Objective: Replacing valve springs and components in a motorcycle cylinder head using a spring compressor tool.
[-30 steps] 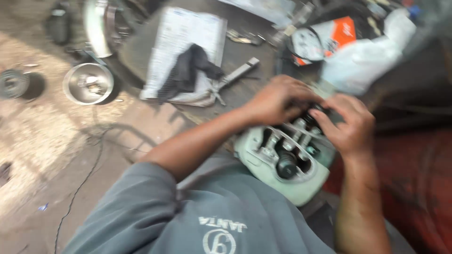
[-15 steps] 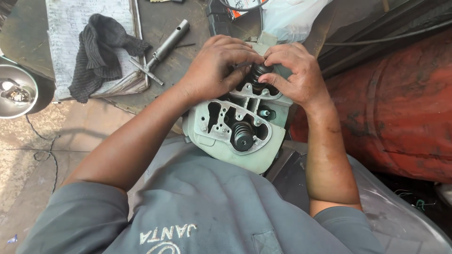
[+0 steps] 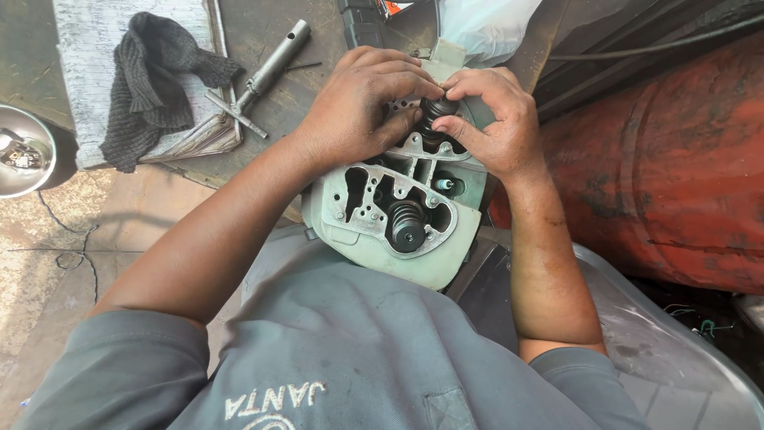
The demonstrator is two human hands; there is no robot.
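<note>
left hand (image 3: 358, 111): fingers curled, palm down | right hand (image 3: 489, 119): fingertips pinched | forearms converge

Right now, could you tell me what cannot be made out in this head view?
- Far end of the cylinder head: covered by the left hand and right hand.
- Metal bowl: cut by the left edge; contents too small.
- White bag: cut by the top edge.

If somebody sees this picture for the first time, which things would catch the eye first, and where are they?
First, at the centre, the pale green metal engine head with its dark coiled valve spring, resting against the person's grey shirt. Both hands meet at its far end: the left hand and right hand pinch a small black round part. On the right lies a big rusty red cylinder.
</note>
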